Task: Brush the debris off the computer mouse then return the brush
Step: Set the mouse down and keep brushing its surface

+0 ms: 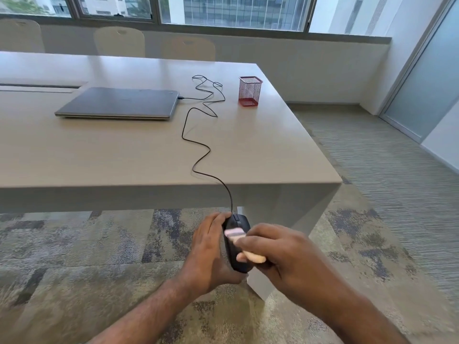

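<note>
Now we hold black mouse point(236, 244) off surface point(124, 155), out over carpet below near edge. Our left hand point(211, 254) wrapped round mouse's left side; right hand point(278, 254) closed on brush point(244, 247), blurred pink bristles on mouse top. Cable point(196, 145) snakes back across surface to closed laptop point(119, 103). Red mesh pen cup point(250, 91) stands well right of laptop, beyond cable loops. Chairs point(119, 40) line far side.
</note>
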The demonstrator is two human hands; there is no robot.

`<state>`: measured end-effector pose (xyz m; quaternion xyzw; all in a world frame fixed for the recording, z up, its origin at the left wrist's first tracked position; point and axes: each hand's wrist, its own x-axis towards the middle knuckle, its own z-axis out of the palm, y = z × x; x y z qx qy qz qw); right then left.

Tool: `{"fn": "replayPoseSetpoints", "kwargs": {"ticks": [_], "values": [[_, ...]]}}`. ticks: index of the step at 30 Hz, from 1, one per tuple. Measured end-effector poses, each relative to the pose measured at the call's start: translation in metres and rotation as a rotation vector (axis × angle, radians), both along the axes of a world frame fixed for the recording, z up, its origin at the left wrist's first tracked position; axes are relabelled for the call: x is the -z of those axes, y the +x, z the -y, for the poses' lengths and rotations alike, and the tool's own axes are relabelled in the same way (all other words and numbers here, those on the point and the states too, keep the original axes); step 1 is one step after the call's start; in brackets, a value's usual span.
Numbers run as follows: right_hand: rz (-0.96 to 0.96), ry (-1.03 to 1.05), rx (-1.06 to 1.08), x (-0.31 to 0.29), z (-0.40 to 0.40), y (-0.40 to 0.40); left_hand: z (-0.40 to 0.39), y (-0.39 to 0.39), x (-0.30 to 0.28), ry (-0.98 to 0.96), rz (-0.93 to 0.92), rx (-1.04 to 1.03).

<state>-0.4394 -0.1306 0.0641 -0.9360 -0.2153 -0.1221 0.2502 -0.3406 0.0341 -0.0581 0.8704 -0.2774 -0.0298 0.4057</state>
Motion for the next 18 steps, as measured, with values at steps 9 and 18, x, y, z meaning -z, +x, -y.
{"fn": "replayPoseSetpoints", "kwargs": {"ticks": [9,18], "values": [[-0.095,0.063,-0.113,0.013,0.001,0.009,-0.009,0.013,-0.002,0.026,0.009,0.016],[0.184,0.449,0.099,0.031,0.012,0.02,-0.012,0.027,-0.031,-0.044,-0.079,-0.065]]}}
